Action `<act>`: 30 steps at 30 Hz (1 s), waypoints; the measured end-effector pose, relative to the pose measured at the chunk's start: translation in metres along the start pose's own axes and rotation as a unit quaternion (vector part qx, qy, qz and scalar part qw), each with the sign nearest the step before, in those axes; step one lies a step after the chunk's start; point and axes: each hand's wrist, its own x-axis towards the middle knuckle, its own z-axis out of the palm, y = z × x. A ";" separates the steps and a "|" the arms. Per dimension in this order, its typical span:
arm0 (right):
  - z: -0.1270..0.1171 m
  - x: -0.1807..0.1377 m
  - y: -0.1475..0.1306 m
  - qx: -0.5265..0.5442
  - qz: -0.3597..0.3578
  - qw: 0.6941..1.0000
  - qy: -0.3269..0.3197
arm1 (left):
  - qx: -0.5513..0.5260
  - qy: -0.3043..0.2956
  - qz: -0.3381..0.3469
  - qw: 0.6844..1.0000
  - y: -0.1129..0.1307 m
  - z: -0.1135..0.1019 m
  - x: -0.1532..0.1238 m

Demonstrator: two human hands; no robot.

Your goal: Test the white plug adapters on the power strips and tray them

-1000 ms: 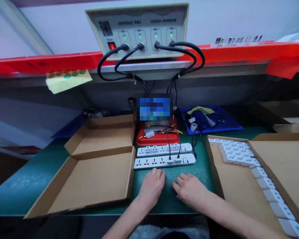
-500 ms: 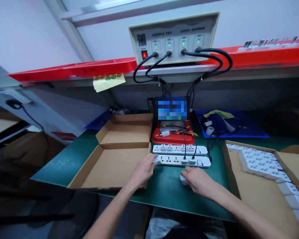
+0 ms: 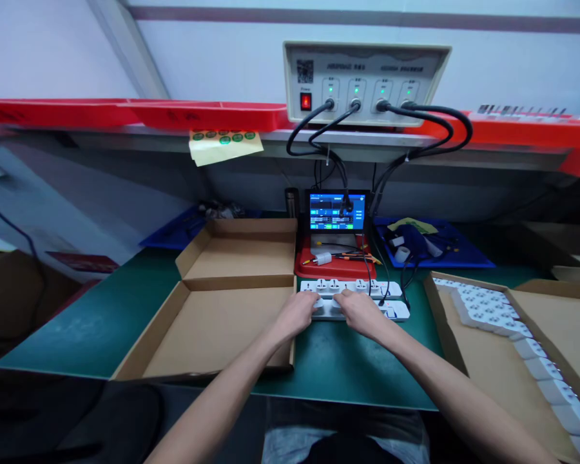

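Two white power strips (image 3: 401,310) lie side by side on the green table. My left hand (image 3: 298,312) is closed around a small white plug adapter (image 3: 319,302) at the left part of the front strip. Beside it, my right hand (image 3: 360,309) pinches another white plug adapter (image 3: 337,303) against the same strip. The fingers partly cover both adapters, so I cannot tell whether they are fully seated. Several white adapters (image 3: 334,284) stand in the back strip. Thin black cables run down to the front strip, partly behind my right hand.
An open cardboard box (image 3: 222,322) lies to the left; another box (image 3: 447,322) on the right holds rows of white adapters (image 3: 483,306). Behind the strips are a red tray (image 3: 338,269), a lit screen (image 3: 337,211) and a blue tray (image 3: 468,258). A tester box (image 3: 367,77) with thick cables sits on the shelf.
My right hand has moved from the table up and left onto the front strip, bringing its adapter. My left hand stays near the strip's left end. The camera view has shifted slightly.
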 end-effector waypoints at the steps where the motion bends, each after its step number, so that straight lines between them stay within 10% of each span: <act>1: 0.000 0.002 -0.001 -0.003 -0.005 1.000 -0.003 | -0.002 -0.001 0.000 1.000 0.000 0.000 0.000; 12: 0.002 -0.001 -0.006 0.000 -0.016 1.000 -0.002 | 0.008 -0.016 0.000 1.000 0.009 0.005 0.000; 21: -0.009 -0.088 0.099 0.098 0.141 0.980 0.099 | -0.062 0.069 0.073 0.993 0.062 0.019 0.026; 30: 0.037 -0.059 0.120 0.258 0.073 0.950 0.160 | -0.110 0.061 0.030 0.992 0.112 0.051 0.080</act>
